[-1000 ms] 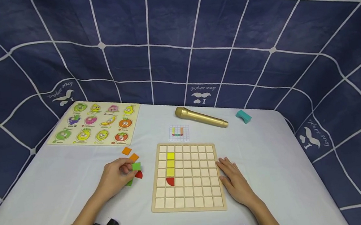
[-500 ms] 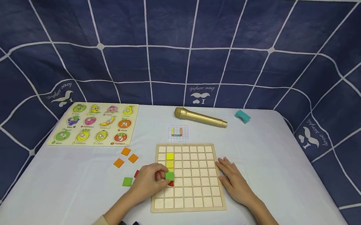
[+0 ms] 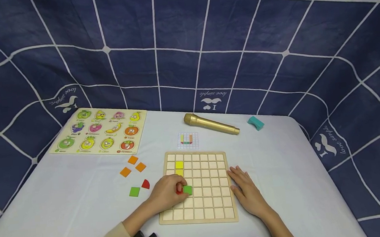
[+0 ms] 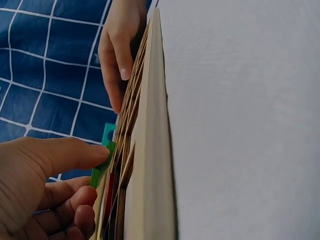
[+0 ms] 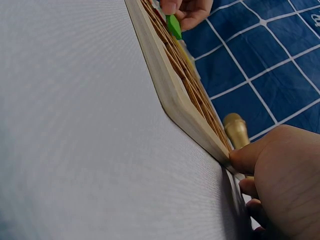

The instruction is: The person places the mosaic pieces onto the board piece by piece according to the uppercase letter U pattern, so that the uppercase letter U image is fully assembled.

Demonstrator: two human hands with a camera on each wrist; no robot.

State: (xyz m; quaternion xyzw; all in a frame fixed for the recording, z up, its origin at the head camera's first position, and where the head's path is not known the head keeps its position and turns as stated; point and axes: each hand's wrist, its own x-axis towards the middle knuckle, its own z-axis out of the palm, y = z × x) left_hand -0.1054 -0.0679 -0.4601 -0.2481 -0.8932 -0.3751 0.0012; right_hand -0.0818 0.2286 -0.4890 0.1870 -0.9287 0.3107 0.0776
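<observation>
My left hand [image 3: 167, 192] pinches a green square tile [image 3: 187, 190] between thumb and fingers, over the wooden grid board [image 3: 200, 222]. In the left wrist view that tile [image 4: 102, 165] is tilted, low over the slots. A red quarter-circle tile [image 3: 179, 191] lies in the board, partly covered by the fingers. Above it in the same column show yellow square tiles [image 3: 179, 165]; the lower part of that column is hidden by the hand. My right hand [image 3: 248, 193] rests at the board's right edge, fingers extended, the thumb touching the frame in the right wrist view.
Left of the board lie several loose tiles: orange squares [image 3: 125, 172], a green square [image 3: 134, 191] and a red quarter circle [image 3: 145, 184]. Behind are a small pattern card [image 3: 188, 149], a gold microphone [image 3: 211, 125], a teal block [image 3: 255, 123] and a fruit puzzle board [image 3: 98, 152].
My left hand has carried the green tile from the loose pieces rightward onto the board, now just right of the red tile there. The right hand has stayed in place.
</observation>
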